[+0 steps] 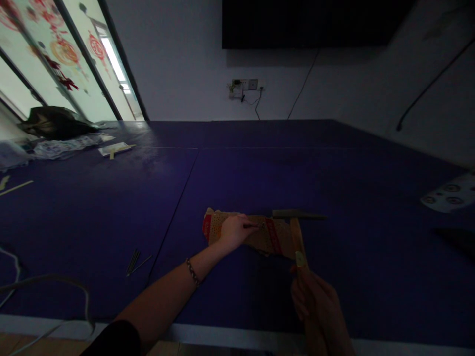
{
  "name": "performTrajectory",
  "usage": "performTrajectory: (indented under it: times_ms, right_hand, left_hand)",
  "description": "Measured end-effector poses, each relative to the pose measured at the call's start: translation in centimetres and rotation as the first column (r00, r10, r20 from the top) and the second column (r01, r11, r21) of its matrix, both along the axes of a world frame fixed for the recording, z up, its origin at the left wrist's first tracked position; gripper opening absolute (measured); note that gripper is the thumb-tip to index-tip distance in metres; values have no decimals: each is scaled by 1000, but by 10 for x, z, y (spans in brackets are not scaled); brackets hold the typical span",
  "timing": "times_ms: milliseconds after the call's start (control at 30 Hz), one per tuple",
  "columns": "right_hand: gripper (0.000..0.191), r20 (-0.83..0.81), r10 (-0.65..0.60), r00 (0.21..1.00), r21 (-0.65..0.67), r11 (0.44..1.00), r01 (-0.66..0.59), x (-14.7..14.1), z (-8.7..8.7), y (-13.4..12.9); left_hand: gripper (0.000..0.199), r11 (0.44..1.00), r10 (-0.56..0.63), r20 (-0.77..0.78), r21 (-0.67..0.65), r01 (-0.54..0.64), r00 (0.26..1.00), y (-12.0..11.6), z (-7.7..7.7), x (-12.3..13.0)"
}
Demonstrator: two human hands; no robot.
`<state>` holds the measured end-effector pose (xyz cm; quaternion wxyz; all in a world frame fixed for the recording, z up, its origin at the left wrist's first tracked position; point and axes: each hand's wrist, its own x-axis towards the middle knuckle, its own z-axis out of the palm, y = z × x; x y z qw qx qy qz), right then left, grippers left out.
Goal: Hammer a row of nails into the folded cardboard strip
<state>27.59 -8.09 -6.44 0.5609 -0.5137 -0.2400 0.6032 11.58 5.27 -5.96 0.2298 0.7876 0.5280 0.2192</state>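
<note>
A piece of brown cardboard (280, 240) with red printed bands lies on the dark blue table top. My left hand (235, 231) rests over its middle, thumb and fingers pinched together; what they hold, if anything, is too small and dark to name. In my right hand (315, 296) is a hammer (297, 237), gripped by its wooden handle. The long metal head lies level beyond the cardboard's right end, and the handle crosses that end. Whether the head touches the table I cannot tell. Several thin metal rods (135, 262) lie to the left of my left forearm.
Pale cables (48, 282) loop at the left front edge. Plastic wrapping (67, 146), a dark bag (55, 121) and a small white pad (116, 149) sit at the far left. A power strip or similar white object (451, 195) lies at the right. Behind is a wall with sockets (252, 85).
</note>
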Motion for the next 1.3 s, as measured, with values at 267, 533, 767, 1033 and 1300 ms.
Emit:
performTrajectory:
  times_ms: [267, 533, 767, 1033, 1300]
  right_hand:
    - [41, 9, 4, 1000, 13, 1000, -4, -3, -3, 4]
    - [41, 84, 11, 996, 45, 999, -15, -4, -4, 2]
    - [41, 51, 0, 999, 15, 1000, -1, -4, -4, 1]
    - [42, 35, 36, 999, -11, 999, -35, -1, -5, -1]
    - [40, 47, 33, 998, -4, 999, -33, 0, -7, 1]
  left_hand:
    - [27, 1000, -4, -50, 18, 5, 999, -4, 4, -2]
    - [50, 1000, -5, -183, 27, 11, 983, -9, 12, -1]
    - [36, 999, 53, -241, 11, -52, 969, -33, 47, -50]
    - [23, 862, 491, -539, 188, -471, 684, -125, 49, -165]
    - [25, 886, 395, -702, 121, -447, 593, -135, 43, -190]
